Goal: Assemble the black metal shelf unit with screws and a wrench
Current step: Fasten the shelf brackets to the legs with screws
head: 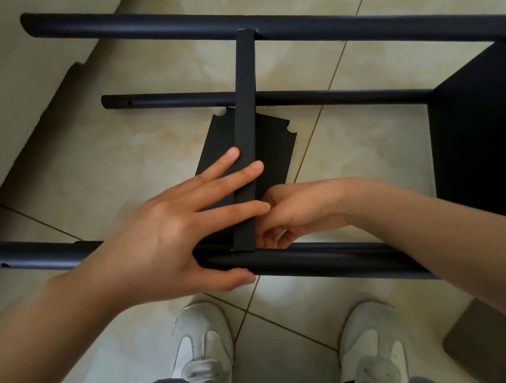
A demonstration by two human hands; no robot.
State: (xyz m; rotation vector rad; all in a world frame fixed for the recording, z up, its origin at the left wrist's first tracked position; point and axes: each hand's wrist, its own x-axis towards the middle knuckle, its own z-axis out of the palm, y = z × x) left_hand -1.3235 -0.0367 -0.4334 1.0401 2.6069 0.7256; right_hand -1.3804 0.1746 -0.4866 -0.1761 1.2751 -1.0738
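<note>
Three black tubes of the shelf unit lie across the tiled floor [100, 152] in front of us: a far tube [137, 27], a middle tube [325, 98] and a near tube [315, 263]. A flat black crossbar [245, 102] runs from the far tube, over the middle one, down to the near tube, where its lower end meets the tube. Our left hand [166, 233] is spread over that joint, its fingers [232, 175] straight and pressing flat on the crossbar while the thumb lies along the near side of the near tube. Our right hand [288, 217] sits just right of the crossbar's lower end, knuckles bent and fingertips drawn together against the bar's edge; we cannot tell whether they pinch anything. Under the crossbar a flat black panel [275, 151] with notched corners lies on the floor. At the right a large black shelf board [480, 131] joins the tubes. Our white shoes [204, 345] stand on the tiles below the near tube.
</note>
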